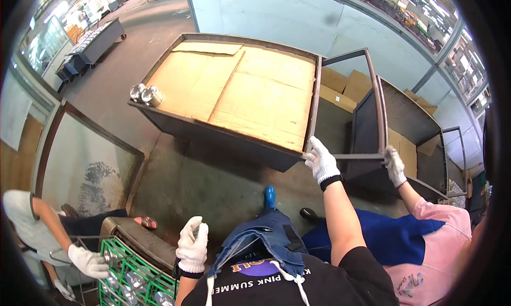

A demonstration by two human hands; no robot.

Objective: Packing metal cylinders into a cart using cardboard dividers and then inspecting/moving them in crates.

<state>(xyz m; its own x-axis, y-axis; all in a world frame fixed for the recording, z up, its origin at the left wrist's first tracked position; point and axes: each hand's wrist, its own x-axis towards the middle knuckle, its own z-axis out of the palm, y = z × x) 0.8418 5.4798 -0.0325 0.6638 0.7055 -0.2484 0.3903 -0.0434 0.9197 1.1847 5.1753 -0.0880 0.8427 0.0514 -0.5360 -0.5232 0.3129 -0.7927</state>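
Cart (223, 144): in front of the person, cardboard (266, 98) covering its top.
Right hand (322, 162): at the cart's near right corner; cannot tell whether its grip is clamped there.
Left hand (192, 245): well short of the cart, grip curled, contents hidden.
Metal parts (152, 96): two, on the cart's near left corner.
Co-worker's hand (395, 167): at the metal frame (380, 111) right of the cart.

The palm of the left hand (192, 246) is hidden; the green crate (102, 248) runs off the lower edge; cardboard (271, 87) hides the dark cart's (234, 146) inside; distant machinery (404, 7) is too small to tell.
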